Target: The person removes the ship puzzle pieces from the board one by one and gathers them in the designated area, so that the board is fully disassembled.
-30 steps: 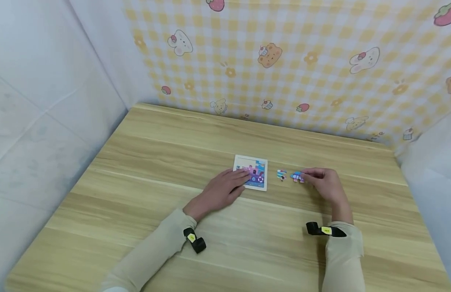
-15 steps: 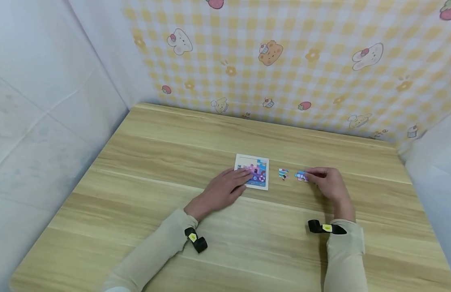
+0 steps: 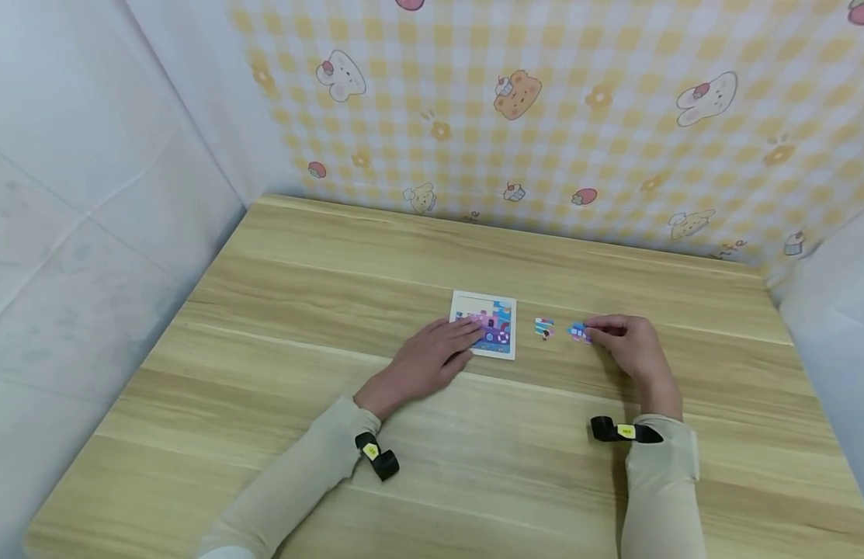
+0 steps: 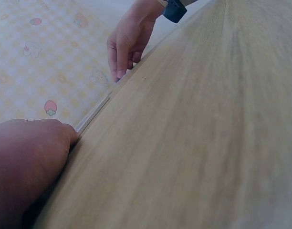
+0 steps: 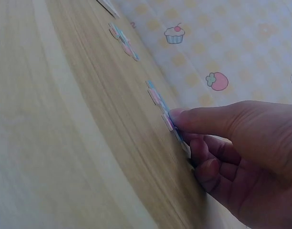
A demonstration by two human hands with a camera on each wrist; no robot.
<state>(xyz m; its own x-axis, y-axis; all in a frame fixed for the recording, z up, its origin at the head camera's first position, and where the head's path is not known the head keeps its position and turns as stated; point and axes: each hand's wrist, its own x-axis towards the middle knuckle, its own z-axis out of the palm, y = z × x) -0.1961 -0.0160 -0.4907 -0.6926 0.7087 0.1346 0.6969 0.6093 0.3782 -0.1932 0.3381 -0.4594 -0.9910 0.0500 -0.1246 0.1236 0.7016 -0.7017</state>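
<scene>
My left hand [image 3: 428, 361] rests with outstretched fingers on the lower left of a white-framed jigsaw puzzle [image 3: 501, 351], covering part of its purple and pink picture. An unfilled pale area shows at the puzzle's upper left. To the right, my right hand [image 3: 630, 345] pinches a blue and purple puzzle piece [image 3: 578, 332] by its right side, between thumb and fingers. In the right wrist view, this puzzle piece [image 5: 158, 98] lies at the tabletop under the thumb. Between the frame and the right hand lies another loose puzzle piece [image 3: 544, 328], striped blue and white.
The wood-grain table [image 3: 320, 279] runs back to a yellow checked curtain [image 3: 445, 93] with cartoon animals. White sheeting [image 3: 89, 233] hangs along the left side. Black straps with small devices [image 3: 377, 456] sit on both sleeved wrists.
My right hand has shifted the pinched puzzle piece slightly right, widening its gap from the loose one. The left hand stays on the puzzle. The head view has moved a little.
</scene>
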